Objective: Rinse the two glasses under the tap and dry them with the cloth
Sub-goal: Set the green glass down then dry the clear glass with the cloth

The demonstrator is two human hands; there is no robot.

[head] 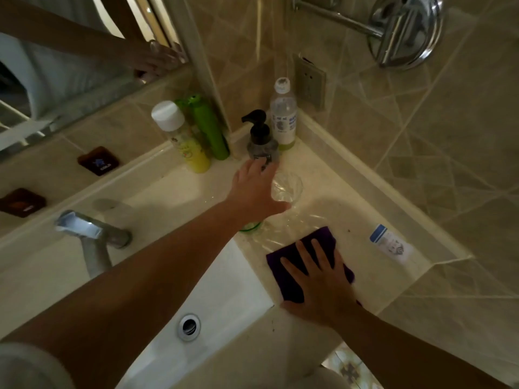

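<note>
Head view: left hand point(254, 189) stretched across to the far right of the cream counter point(351, 192), fingers straight and relaxed, thumb just touching the clear upright drinking glass point(287, 187), not yet wrapped round it. Right hand point(317, 279) spread flat, fingers straight, pressing on the folded purple cloth point(302, 262) at the near right of the counter, beside the white basin point(224, 276). Second clear glass with a greenish rim point(264, 230) apparently lying between the upright glass and the cloth, partly hidden under the left wrist; exact pose hard to tell.

Step in hand, by the look of it: picking up the first glass for rinsing. Best done by closing thumb and fingers round the lower wall of the glass, not the rim. Care needed with the grey pump bottle with black nozzle point(261, 141) and the tall clear bottle with white cap point(283, 116) standing just behind: lift straight up before swinging left. Then carry left to the chrome tap point(90, 234) over the basin. Wet-looking counter around the glasses: firm grip advised, slipping likely. Cloth best kept where it lies, within reach for drying.
</note>
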